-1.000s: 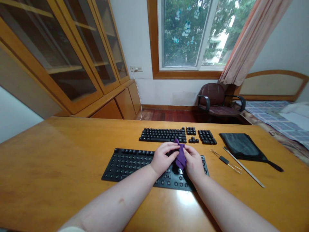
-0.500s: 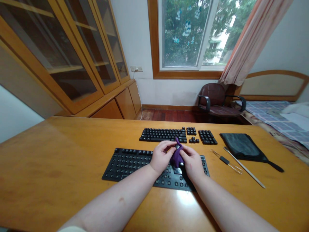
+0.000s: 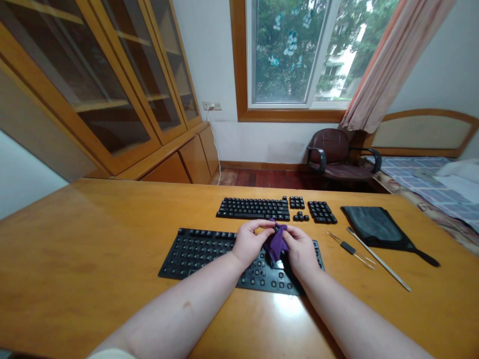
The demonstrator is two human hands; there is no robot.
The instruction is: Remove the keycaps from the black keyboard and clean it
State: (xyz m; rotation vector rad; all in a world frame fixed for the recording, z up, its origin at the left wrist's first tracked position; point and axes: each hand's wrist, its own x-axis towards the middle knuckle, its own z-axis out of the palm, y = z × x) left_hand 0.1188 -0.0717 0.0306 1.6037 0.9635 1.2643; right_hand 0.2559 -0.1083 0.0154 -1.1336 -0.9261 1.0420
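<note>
Over the black keyboard base (image 3: 213, 249), whose key caps are off and switches bare, both my hands meet around a purple cloth (image 3: 276, 245). My left hand (image 3: 250, 243) is closed, pinching a small dark key cap (image 3: 277, 228) between thumb and fingers, partly hidden by the cloth. My right hand (image 3: 301, 249) is closed on the cloth and presses it against the key cap. Loose key caps (image 3: 254, 207) lie in neat rows behind the base, with a number-pad block (image 3: 322, 212) to their right.
Right of the base lie a wire key cap puller (image 3: 349, 248) and a thin white stick (image 3: 379, 259). A dark pouch (image 3: 377, 227) with a strap rests beyond them. All stand on a wooden table (image 3: 93, 239); behind it are a chair (image 3: 331, 154) and a bed.
The purple cloth has shifted in my fingers: its top tip is lower and its lower part hangs differently over the base. My hands have barely moved.
</note>
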